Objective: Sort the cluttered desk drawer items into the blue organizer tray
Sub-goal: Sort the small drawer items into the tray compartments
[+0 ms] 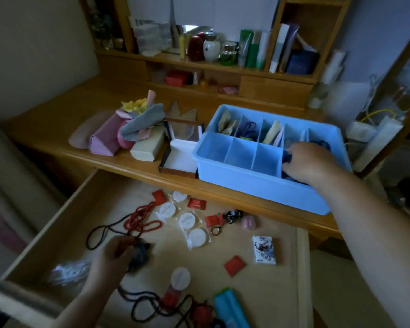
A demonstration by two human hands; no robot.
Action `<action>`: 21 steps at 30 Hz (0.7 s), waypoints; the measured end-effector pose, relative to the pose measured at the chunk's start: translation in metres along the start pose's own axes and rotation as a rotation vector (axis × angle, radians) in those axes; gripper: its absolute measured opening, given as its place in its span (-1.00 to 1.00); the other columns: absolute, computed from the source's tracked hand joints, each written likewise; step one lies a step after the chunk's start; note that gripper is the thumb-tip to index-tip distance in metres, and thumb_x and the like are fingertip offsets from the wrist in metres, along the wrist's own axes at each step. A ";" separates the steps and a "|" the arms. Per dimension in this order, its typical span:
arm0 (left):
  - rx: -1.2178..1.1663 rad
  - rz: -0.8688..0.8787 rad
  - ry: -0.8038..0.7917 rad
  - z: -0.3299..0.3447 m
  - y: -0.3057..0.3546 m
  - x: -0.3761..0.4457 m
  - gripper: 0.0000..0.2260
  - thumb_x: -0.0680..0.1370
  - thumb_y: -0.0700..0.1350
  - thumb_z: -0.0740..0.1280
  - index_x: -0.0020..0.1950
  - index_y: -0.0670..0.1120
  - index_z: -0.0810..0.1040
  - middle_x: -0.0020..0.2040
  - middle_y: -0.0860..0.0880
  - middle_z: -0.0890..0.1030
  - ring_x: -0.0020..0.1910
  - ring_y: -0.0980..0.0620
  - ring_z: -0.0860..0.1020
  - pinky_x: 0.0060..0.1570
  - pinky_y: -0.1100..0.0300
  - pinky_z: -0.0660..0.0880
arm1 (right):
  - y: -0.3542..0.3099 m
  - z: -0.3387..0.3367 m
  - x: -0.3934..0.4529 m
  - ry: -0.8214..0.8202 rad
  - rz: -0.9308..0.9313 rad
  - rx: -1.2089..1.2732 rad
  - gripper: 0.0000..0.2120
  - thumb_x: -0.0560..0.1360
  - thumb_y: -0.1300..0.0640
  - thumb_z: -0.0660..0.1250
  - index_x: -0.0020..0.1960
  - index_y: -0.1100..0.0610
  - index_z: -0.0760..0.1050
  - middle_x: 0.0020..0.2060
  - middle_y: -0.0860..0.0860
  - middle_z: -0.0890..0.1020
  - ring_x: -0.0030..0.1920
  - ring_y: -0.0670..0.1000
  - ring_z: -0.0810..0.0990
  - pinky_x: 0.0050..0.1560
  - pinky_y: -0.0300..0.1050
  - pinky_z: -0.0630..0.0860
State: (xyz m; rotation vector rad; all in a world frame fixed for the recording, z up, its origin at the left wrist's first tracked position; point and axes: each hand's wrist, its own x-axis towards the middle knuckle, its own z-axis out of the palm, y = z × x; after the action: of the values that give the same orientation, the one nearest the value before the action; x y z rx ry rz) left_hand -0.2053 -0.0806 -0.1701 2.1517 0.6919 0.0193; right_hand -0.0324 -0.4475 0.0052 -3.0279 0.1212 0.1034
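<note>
The blue organizer tray point(237, 171) stands on the desk top, with several compartments; the back ones hold cloths and cords. My right hand point(308, 162) reaches down into the front right compartment, fingers curled over something dark that is mostly hidden. The open wooden drawer point(301, 268) lies below, strewn with items. My left hand point(111, 259) grips a dark pendant point(139, 255) on a black cord point(97, 233) at the drawer's left. Next to it lies a red bead necklace point(140, 221).
Loose in the drawer are red packets point(234, 265), white round pads in plastic point(197, 235), a keyring charm point(232, 215), a card pack point(263, 253) and a teal case point(230, 308). On the desk are glasses cases point(104, 138), cloths and an open white box point(180, 157).
</note>
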 end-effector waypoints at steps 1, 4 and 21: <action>0.047 0.021 -0.022 -0.003 0.002 0.003 -0.86 0.52 -0.19 0.33 0.01 0.02 0.55 -0.12 -0.01 0.61 -0.20 0.02 0.57 -0.24 0.09 0.52 | 0.007 -0.002 -0.002 0.007 -0.011 -0.006 -0.85 0.51 0.05 0.26 -0.05 0.13 0.51 -0.11 0.12 0.62 -0.13 0.15 0.55 -0.19 -0.07 0.47; 0.366 0.140 -0.104 -0.015 -0.001 0.008 -0.80 0.53 -0.11 0.32 0.15 0.02 0.52 0.02 -0.01 0.55 -0.09 0.00 0.56 -0.10 0.05 0.56 | 0.007 0.004 -0.015 0.034 -0.057 0.053 -0.71 0.55 -0.04 0.20 0.18 0.08 0.47 0.00 0.11 0.62 -0.04 0.17 0.56 -0.10 -0.02 0.51; 0.636 0.264 -0.254 -0.026 0.032 0.005 -0.81 0.44 0.06 0.42 -0.07 0.06 0.46 -0.25 0.11 0.57 -0.29 0.20 0.55 -0.38 0.33 0.43 | 0.021 0.005 -0.013 -0.008 -0.060 0.286 -0.75 0.44 -0.07 0.38 0.10 -0.14 0.50 -0.06 -0.10 0.57 -0.04 0.00 0.56 -0.08 -0.12 0.47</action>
State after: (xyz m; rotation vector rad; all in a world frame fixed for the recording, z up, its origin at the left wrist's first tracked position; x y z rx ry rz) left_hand -0.1924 -0.0743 -0.1306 2.7739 0.2756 -0.3724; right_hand -0.0472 -0.4671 -0.0007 -2.7423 0.0407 0.0844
